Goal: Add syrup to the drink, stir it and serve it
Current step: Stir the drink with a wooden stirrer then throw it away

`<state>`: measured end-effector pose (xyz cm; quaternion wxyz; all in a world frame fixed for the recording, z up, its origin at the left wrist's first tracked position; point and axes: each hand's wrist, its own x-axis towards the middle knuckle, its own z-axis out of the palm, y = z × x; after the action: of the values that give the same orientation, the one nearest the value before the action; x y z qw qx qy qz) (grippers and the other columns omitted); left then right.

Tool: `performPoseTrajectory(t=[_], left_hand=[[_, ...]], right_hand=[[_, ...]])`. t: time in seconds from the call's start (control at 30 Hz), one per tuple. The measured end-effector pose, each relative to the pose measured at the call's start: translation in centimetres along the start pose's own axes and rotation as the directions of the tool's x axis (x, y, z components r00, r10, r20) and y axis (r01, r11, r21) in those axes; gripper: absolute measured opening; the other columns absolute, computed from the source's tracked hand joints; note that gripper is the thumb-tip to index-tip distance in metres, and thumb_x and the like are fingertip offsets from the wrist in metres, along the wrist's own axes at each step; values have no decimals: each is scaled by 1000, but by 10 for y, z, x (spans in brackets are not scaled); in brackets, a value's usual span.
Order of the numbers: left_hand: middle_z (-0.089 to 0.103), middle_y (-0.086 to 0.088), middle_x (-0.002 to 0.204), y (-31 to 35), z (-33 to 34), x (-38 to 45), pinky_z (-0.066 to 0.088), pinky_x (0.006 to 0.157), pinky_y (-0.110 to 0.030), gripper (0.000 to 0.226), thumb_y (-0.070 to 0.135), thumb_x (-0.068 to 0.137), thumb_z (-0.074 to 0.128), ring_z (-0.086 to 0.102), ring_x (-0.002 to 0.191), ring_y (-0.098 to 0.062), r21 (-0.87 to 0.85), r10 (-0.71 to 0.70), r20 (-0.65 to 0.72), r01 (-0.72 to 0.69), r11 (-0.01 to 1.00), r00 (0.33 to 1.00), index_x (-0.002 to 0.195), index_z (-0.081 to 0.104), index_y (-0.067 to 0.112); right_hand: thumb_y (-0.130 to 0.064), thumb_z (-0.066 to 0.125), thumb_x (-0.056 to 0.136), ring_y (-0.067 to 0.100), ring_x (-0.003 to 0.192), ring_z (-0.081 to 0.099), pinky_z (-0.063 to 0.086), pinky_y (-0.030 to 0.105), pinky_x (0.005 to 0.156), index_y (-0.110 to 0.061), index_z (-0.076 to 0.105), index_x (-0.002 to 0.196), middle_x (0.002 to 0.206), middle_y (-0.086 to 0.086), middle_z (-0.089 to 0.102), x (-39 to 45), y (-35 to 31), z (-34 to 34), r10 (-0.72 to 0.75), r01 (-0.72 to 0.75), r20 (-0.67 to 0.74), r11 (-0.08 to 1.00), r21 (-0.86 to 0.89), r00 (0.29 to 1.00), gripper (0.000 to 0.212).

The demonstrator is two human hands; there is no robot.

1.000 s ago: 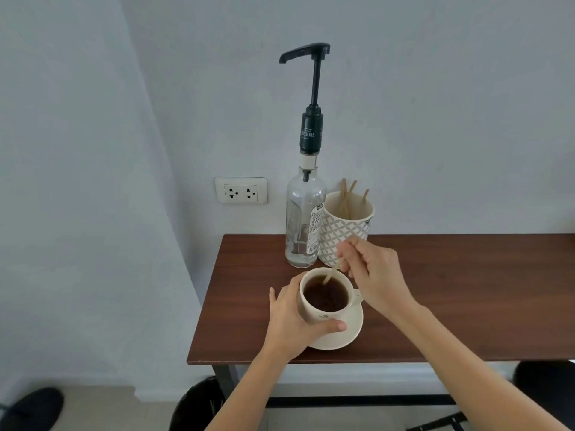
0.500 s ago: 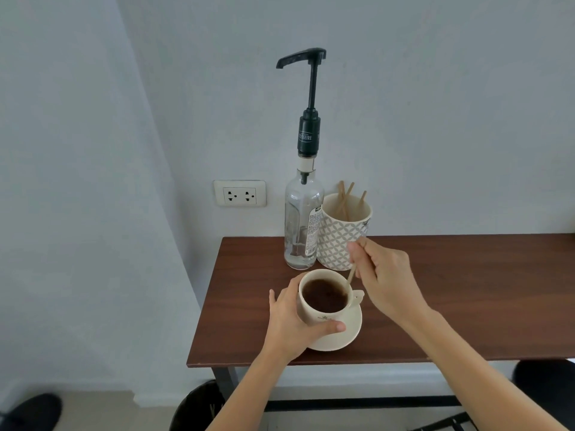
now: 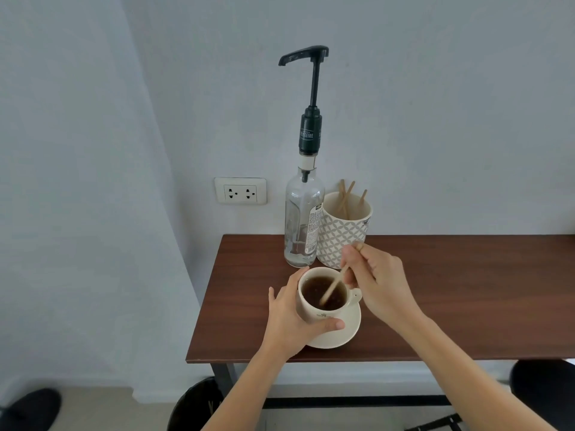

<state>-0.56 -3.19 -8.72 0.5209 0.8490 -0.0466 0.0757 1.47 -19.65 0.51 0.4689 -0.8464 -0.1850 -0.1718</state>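
Stirring the drink near the tabletop's front-left corner.

Going from the left, we see a wall socket (image 3: 240, 191) above the tabletop (image 3: 466, 290); our left hand (image 3: 291, 318) is wrapped around the cream cup (image 3: 314, 312), thumb across its front, holding it on its saucer (image 3: 345, 331) close to the front edge. Dark drink (image 3: 314, 290) fills the cup, and a wooden stirrer (image 3: 334, 286) slants into it, pinched between the fingers of our right hand (image 3: 378, 284) just right of the cup. Behind the cup, at the back edge, the clear syrup bottle (image 3: 303, 219) with its tall black pump stands touching a patterned holder (image 3: 342, 231) of spare sticks.
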Motion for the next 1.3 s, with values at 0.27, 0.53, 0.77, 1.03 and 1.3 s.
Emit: performPoseTrajectory(t=[0.27,0.53,0.77,1.03,1.3], left_hand=[[47,43,131,2,-1,-1,-3,122,-53,98,67,49,85,42,133,6,-3,-1,-4,1,1000,1000,135,43,46],[45,46,129,2,-1,-1,-3,122,-54,96,65,50,86,42,132,7,3,-1,-1,1,1000,1000,135,43,47],[45,43,132,2,0,-1,-2,121,-55,94,66,51,85,42,132,8,-3,5,-2,-5,1000,1000,133,43,49],[50,37,132,2,0,-1,0,122,-56,95,65,51,86,44,132,6,4,3,-5,-3,1000,1000,134,43,46],[48,42,130,1,0,-1,-1,121,-54,96,67,51,85,43,132,7,-3,0,2,0,1000,1000,135,42,47]], right_hand=[[-33,45,102,21,47,56,51,41,53,-4,58,71,50,6,59,7,6,-4,-80,73,-49,988,-137,996,45],[-24,49,102,20,50,59,52,35,57,-2,59,72,52,5,62,7,8,2,-38,32,-73,996,-82,997,39],[-26,48,102,18,53,62,51,29,57,-4,60,72,53,3,64,8,6,5,-51,42,-88,995,-95,995,39],[-26,48,102,18,50,62,52,34,58,-6,61,71,52,2,64,11,7,5,-52,41,-80,992,-122,995,39],[-26,49,102,20,49,60,52,34,54,-6,58,70,51,4,63,10,6,8,-92,86,-48,990,-115,995,39]])
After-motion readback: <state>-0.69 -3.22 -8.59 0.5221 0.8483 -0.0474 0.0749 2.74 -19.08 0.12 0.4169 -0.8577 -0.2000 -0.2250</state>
